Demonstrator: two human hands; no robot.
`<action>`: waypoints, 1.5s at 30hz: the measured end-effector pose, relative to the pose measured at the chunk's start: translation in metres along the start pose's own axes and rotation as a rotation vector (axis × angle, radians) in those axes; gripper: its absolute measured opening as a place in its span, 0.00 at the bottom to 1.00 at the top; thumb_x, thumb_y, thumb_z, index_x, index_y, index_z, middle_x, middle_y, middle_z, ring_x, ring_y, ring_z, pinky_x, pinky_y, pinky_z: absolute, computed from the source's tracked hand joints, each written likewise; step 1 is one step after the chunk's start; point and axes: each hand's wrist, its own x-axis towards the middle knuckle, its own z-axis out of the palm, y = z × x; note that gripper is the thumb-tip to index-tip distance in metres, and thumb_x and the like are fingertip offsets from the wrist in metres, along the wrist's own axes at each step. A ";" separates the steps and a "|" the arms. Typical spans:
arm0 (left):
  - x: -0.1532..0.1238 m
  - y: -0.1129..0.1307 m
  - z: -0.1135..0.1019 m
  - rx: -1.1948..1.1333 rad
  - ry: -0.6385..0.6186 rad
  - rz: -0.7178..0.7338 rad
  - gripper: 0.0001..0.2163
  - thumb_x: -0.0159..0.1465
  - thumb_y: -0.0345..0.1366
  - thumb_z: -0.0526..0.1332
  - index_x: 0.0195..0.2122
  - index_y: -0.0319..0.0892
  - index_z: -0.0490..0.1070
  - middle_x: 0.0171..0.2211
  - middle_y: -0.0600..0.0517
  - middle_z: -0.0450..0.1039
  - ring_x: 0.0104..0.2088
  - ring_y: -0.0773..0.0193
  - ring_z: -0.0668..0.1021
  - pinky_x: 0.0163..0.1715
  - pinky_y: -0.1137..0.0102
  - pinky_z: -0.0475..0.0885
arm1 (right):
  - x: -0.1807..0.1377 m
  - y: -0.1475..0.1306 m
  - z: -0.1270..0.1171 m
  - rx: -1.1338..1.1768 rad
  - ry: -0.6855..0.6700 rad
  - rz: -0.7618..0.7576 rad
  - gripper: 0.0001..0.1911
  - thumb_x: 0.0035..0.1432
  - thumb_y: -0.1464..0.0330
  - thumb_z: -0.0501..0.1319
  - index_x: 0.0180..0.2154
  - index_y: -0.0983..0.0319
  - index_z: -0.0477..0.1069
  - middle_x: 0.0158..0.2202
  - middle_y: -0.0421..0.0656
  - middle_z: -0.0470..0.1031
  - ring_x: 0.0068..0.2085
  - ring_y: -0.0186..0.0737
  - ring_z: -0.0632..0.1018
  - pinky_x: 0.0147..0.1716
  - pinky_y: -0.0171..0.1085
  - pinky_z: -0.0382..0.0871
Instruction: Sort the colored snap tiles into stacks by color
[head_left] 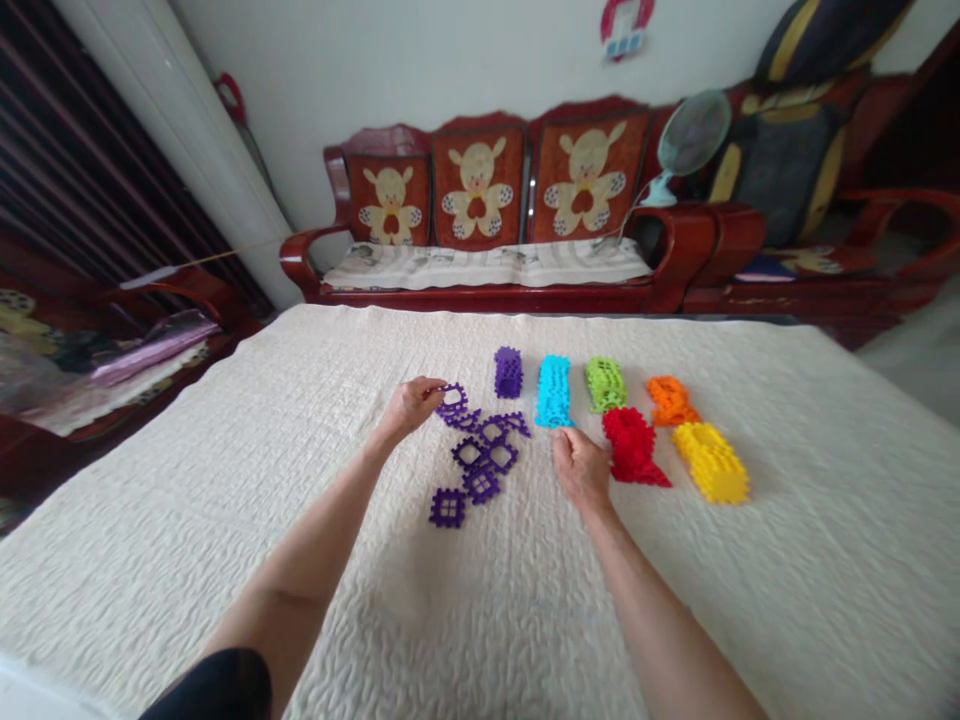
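My left hand pinches a flat purple snap-together tile at the left end of a scatter of loose purple tiles on a cream quilted cover. A small stack of purple tiles stands just beyond them. My right hand rests curled on the cover, its fingers closed, between the loose purple tiles and a red stack, just below a cyan stack. What, if anything, the right hand holds is hidden.
Green, orange and yellow tile stacks lie to the right. Behind the cover stands a red wooden sofa with bear cushions, and a small fan sits on its armrest. A cluttered chair is at the left.
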 end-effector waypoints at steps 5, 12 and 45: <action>0.038 0.029 0.046 -0.008 -0.059 0.102 0.13 0.59 0.31 0.58 0.41 0.41 0.79 0.34 0.48 0.78 0.33 0.64 0.77 0.36 0.71 0.70 | -0.001 0.001 0.000 0.024 0.001 -0.001 0.22 0.63 0.58 0.46 0.35 0.60 0.75 0.33 0.47 0.80 0.34 0.42 0.76 0.34 0.35 0.63; 0.048 0.024 0.076 -0.094 -0.053 0.092 0.12 0.59 0.31 0.59 0.42 0.40 0.79 0.31 0.50 0.78 0.30 0.66 0.76 0.35 0.73 0.70 | 0.000 0.003 0.001 0.024 -0.011 -0.005 0.21 0.64 0.59 0.46 0.35 0.60 0.75 0.34 0.47 0.80 0.34 0.42 0.77 0.35 0.36 0.63; 0.046 0.010 0.076 -0.416 -0.069 -0.145 0.16 0.60 0.36 0.57 0.47 0.38 0.74 0.29 0.51 0.78 0.30 0.66 0.80 0.28 0.75 0.71 | 0.001 0.005 0.004 0.023 0.005 -0.011 0.21 0.64 0.59 0.47 0.35 0.61 0.76 0.34 0.46 0.80 0.34 0.40 0.76 0.34 0.35 0.63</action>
